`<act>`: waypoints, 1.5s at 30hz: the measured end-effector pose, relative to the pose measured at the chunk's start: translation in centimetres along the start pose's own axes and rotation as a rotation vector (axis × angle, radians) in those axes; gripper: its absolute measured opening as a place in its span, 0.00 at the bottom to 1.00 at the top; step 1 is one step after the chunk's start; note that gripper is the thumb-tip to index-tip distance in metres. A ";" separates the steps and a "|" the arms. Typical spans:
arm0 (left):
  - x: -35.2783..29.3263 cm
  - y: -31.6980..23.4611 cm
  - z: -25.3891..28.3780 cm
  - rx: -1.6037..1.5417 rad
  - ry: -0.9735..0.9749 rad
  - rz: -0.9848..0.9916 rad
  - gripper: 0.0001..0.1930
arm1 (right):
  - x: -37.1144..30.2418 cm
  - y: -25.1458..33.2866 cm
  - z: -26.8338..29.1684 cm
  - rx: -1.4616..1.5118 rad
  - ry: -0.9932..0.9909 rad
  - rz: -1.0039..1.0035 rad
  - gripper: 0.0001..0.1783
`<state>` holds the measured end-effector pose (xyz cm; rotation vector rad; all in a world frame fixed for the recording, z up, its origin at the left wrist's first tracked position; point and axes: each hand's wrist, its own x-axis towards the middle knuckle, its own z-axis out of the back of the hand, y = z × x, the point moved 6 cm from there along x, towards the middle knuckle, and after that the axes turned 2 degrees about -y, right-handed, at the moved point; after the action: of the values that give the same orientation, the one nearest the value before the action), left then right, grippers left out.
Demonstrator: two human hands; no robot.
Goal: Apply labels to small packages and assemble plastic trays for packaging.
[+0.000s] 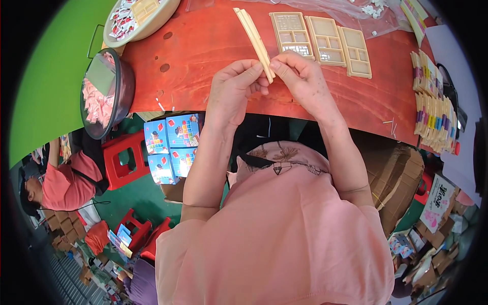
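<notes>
Above the table's near edge, my left hand [235, 86] and my right hand [304, 84] both pinch the lower end of a thin stack of cream plastic trays [255, 43]. The stack is turned edge-on, tilted with its far end to the left, so its compartments do not show. To the right of it, three cream compartment trays lie in a row: a left tray [291, 36], a middle tray [325, 41] and a right tray [355, 52]. Clear glossy pieces show in some compartments of the left and middle trays.
On the red table [193, 46], a cream basin [168, 12] holds small packets and a tray. A dark tub [127, 86] of pink packets stands at the left edge. Bundled colourful cards [434, 122] line the right edge. Blue boxes [170, 147] and a red stool [124, 157] are below.
</notes>
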<state>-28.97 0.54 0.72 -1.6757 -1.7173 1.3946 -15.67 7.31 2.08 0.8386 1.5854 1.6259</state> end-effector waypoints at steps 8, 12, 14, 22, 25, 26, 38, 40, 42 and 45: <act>-0.1 0.6 0.8 0.034 -0.045 -0.084 0.08 | 0.1 -0.3 -1.4 -0.122 -0.089 0.111 0.06; -0.8 -0.7 2.6 0.139 -0.175 -0.212 0.07 | 1.0 0.3 -1.6 -0.315 -0.251 0.286 0.05; -0.7 -1.6 5.0 0.142 -0.172 -0.225 0.07 | 1.7 0.6 -1.8 -0.511 -0.314 0.372 0.06; -1.1 -4.1 11.7 0.120 -0.277 -0.243 0.08 | 6.0 -0.9 -4.3 -1.028 -0.353 0.436 0.06; -0.8 -3.6 11.3 0.083 -0.230 -0.193 0.08 | 6.0 -0.5 -4.4 -1.072 -0.369 0.479 0.09; -0.6 -3.5 11.3 0.081 -0.241 -0.195 0.08 | 5.9 -0.3 -4.3 -1.068 -0.359 0.483 0.09; 3.3 -4.1 9.0 0.157 -0.031 -0.196 0.08 | 6.4 -0.9 -3.6 -0.253 -0.249 0.090 0.17; 3.3 -3.9 9.2 0.120 -0.053 -0.176 0.07 | 6.9 -1.7 -4.7 0.215 -0.012 -0.133 0.17; 3.5 -3.5 9.7 0.081 -0.074 -0.156 0.07 | 6.9 -2.2 -4.7 0.299 0.049 -0.206 0.16; 4.8 -2.6 11.2 0.037 -0.195 -0.093 0.06 | 7.3 -3.8 -4.8 0.174 -0.037 -0.129 0.15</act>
<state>-40.49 1.11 -3.89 -1.4612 -1.8363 1.5800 -23.48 10.86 -2.13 0.8326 1.7360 1.3896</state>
